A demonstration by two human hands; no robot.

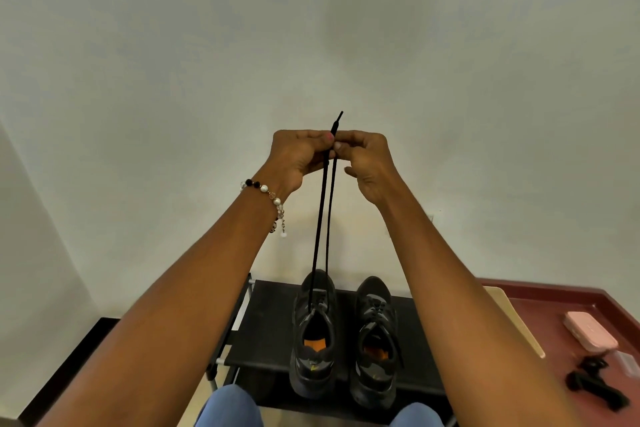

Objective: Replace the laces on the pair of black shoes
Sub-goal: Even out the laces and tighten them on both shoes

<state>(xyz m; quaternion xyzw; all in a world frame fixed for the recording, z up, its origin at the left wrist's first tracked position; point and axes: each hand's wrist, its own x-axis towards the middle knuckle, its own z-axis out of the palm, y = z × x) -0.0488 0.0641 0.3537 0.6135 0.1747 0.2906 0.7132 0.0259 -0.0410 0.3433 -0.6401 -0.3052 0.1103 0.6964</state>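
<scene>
Black lace [323, 218] pulled up taut in two strands from left shoe [313, 333] on black rack [263, 322], right shoe [375, 340] beside; ends pinched together overhead by fingers of left hand [298, 156] and right hand [367, 163]

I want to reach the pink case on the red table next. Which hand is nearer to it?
Right. The right hand is raised at centre, holding the lace, up and left of the pink case; the left hand sits just beyond it, farther left.
</scene>
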